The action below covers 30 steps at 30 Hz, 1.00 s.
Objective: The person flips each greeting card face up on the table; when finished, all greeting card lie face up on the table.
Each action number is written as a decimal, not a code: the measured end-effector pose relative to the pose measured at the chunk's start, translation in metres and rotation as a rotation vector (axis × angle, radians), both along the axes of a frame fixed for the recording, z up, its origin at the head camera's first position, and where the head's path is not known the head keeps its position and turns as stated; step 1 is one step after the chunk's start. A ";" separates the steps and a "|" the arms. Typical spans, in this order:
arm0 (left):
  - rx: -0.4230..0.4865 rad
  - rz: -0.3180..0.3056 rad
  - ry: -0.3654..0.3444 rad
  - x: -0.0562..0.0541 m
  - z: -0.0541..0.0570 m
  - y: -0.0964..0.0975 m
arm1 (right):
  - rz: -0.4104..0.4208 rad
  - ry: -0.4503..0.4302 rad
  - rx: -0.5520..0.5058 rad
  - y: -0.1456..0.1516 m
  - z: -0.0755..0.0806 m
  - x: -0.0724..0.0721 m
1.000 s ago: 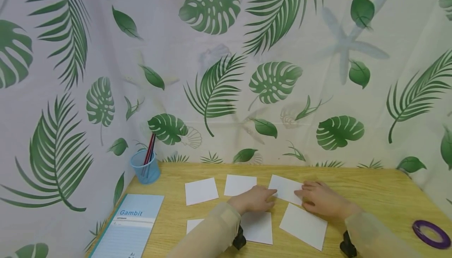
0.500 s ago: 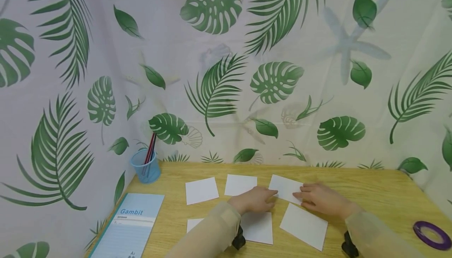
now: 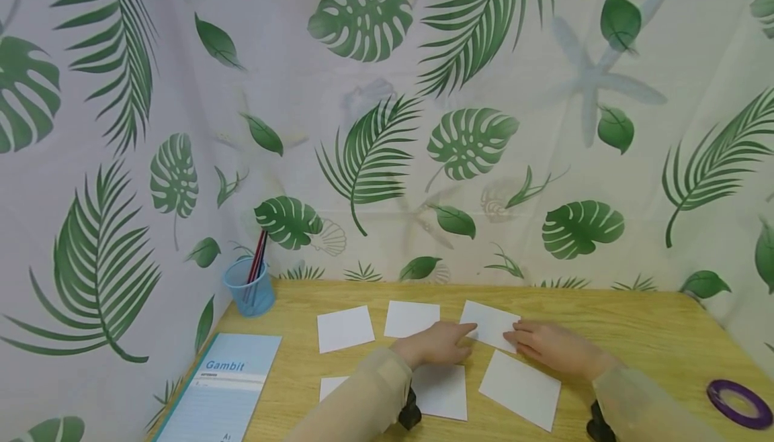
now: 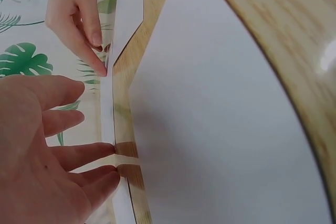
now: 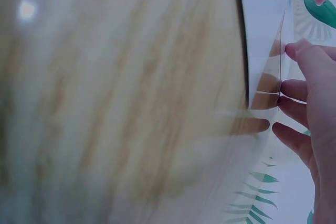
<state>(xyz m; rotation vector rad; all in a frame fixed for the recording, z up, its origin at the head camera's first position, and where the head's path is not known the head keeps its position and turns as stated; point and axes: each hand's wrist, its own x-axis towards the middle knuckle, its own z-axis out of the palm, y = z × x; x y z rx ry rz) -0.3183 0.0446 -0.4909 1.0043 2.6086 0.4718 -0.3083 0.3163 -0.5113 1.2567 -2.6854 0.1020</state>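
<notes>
Several white paper cards lie in two rows on the wooden table. With its index fingertip, my left hand touches the left side of the back-right card, which lies at a slant. My right hand rests its fingertips on that card's right edge, fingers extended. Just in front is the front-right card, also slanted. The left wrist view has my left hand with fingers loosely spread and fingertips down at a card's edge. In the right wrist view, the fingertips of my right hand are low over the tabletop and card edge.
More cards are the back-middle card, back-left card and front-middle card, the last partly under my left forearm. A notebook and blue pen cup stand left. A purple tape roll lies right.
My right hand's fingers have shifted slightly and lie flatter at the card's right edge. My left hand and the cards look nearly unchanged.
</notes>
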 end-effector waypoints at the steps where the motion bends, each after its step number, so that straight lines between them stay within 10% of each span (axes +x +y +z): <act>1: -0.004 -0.001 0.004 0.000 0.000 0.000 | -0.001 -0.005 -0.009 0.000 0.000 0.000; 30: -0.025 -0.009 0.023 0.001 0.000 -0.001 | -0.039 -0.213 -0.078 -0.010 0.006 -0.007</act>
